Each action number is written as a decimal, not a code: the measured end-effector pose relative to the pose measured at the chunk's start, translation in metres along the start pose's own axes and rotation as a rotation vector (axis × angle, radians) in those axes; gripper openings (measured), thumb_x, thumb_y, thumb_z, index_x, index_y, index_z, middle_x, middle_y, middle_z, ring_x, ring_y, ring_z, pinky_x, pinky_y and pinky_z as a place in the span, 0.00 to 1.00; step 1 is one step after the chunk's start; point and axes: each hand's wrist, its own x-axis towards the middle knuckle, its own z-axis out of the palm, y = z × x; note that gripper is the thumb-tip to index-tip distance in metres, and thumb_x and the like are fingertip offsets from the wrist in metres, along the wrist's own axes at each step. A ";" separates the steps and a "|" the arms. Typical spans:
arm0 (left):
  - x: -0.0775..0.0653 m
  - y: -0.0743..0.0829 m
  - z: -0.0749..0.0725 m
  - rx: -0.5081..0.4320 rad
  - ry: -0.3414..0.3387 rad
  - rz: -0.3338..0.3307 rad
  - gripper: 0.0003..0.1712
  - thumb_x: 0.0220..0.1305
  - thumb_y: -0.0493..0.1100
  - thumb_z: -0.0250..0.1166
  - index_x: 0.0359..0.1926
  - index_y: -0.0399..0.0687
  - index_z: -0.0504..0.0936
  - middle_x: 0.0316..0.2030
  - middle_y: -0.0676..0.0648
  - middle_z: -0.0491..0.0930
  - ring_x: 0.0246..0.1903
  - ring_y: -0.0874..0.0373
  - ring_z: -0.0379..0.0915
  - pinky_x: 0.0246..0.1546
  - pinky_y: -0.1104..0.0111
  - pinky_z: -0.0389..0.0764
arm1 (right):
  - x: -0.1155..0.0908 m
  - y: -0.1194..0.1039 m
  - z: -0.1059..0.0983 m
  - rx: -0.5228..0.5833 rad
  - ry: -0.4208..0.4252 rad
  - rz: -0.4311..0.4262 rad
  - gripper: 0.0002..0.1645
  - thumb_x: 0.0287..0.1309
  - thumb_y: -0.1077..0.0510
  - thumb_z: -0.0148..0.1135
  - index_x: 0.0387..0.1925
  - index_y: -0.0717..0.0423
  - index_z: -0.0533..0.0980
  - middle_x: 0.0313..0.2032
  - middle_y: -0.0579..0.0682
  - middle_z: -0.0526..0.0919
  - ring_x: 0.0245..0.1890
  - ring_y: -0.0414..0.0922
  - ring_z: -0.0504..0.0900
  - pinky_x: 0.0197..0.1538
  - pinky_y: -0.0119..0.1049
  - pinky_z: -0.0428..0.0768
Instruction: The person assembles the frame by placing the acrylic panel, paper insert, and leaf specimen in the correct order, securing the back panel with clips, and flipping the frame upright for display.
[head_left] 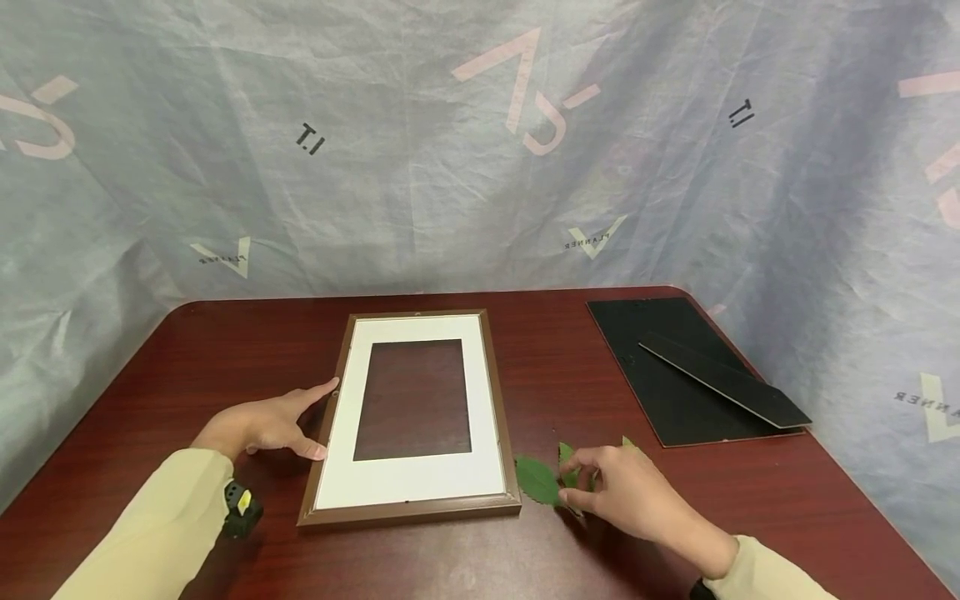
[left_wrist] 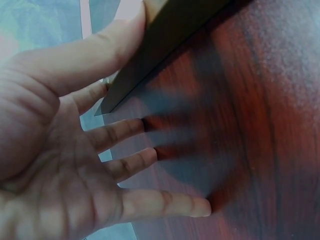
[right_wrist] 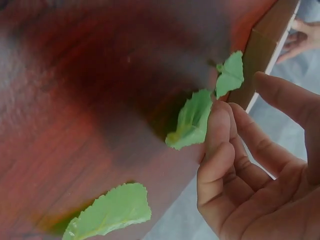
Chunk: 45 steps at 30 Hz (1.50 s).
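Observation:
A brown picture frame (head_left: 408, 508) with a white mat (head_left: 408, 482) lies on the table, its window showing dark red. My left hand (head_left: 273, 423) rests at its left side, thumb and forefinger touching the edge; in the left wrist view the other fingers (left_wrist: 165, 202) are spread over the tabletop. Right of the frame lie green leaves (head_left: 537, 481). My right hand (head_left: 626, 492) is over them, thumb and forefinger apart. In the right wrist view, its fingertips are beside a middle leaf (right_wrist: 192, 120); a smaller-looking leaf (right_wrist: 231, 75) and a larger-looking one (right_wrist: 115, 212) lie either side.
At the right of the dark red table (head_left: 540, 375) lies a black backing board (head_left: 637, 333). A narrower black piece (head_left: 723, 379) rests slanted across it, reaching past its right edge. A grey printed curtain (head_left: 412, 167) hangs behind the table.

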 end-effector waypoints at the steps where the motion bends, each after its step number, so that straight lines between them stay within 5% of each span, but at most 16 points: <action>1: 0.000 0.000 0.000 -0.001 0.000 -0.002 0.65 0.58 0.42 0.77 0.80 0.40 0.39 0.73 0.18 0.35 0.71 0.19 0.32 0.61 0.27 0.57 | -0.001 0.000 0.001 0.001 0.002 -0.004 0.08 0.56 0.53 0.76 0.37 0.47 0.86 0.22 0.31 0.80 0.20 0.28 0.75 0.41 0.41 0.82; 3: 0.000 0.000 0.000 -0.002 0.000 -0.002 0.65 0.58 0.42 0.77 0.80 0.40 0.38 0.73 0.17 0.34 0.71 0.18 0.31 0.61 0.27 0.57 | -0.002 0.000 0.004 -0.013 0.006 -0.003 0.08 0.54 0.53 0.77 0.35 0.48 0.85 0.20 0.31 0.79 0.19 0.28 0.74 0.24 0.31 0.73; 5: 0.000 0.000 0.000 -0.002 0.000 -0.001 0.65 0.58 0.42 0.77 0.80 0.40 0.38 0.73 0.17 0.34 0.71 0.18 0.31 0.61 0.27 0.56 | -0.004 -0.001 0.006 -0.032 0.007 0.011 0.08 0.53 0.52 0.78 0.32 0.47 0.85 0.18 0.31 0.78 0.18 0.28 0.73 0.22 0.30 0.71; 13: -0.001 -0.001 0.000 -0.003 0.001 0.018 0.66 0.57 0.42 0.78 0.80 0.39 0.39 0.73 0.17 0.36 0.71 0.19 0.32 0.61 0.27 0.56 | -0.005 -0.004 0.009 -0.163 -0.007 0.055 0.14 0.48 0.52 0.80 0.22 0.38 0.79 0.17 0.31 0.75 0.17 0.30 0.69 0.20 0.31 0.68; 30: -0.001 0.001 0.001 -0.012 -0.005 -0.001 0.65 0.58 0.42 0.77 0.80 0.40 0.38 0.73 0.17 0.33 0.71 0.18 0.30 0.61 0.27 0.56 | -0.001 -0.002 0.008 -0.137 -0.064 0.046 0.16 0.51 0.60 0.76 0.19 0.42 0.77 0.17 0.33 0.74 0.17 0.32 0.68 0.21 0.31 0.68; 38: -0.001 0.001 0.000 -0.009 -0.003 0.000 0.65 0.58 0.42 0.77 0.80 0.40 0.38 0.73 0.18 0.34 0.71 0.18 0.31 0.60 0.27 0.57 | 0.000 -0.008 -0.005 -0.183 -0.005 0.098 0.17 0.50 0.59 0.76 0.18 0.38 0.75 0.15 0.33 0.71 0.16 0.35 0.68 0.24 0.39 0.73; 45: -0.001 0.001 0.001 -0.005 -0.003 0.011 0.65 0.58 0.42 0.77 0.80 0.39 0.38 0.73 0.17 0.35 0.71 0.18 0.32 0.61 0.28 0.57 | 0.009 -0.014 -0.024 -0.146 0.032 0.054 0.15 0.52 0.59 0.74 0.20 0.39 0.77 0.16 0.34 0.73 0.16 0.35 0.68 0.20 0.31 0.64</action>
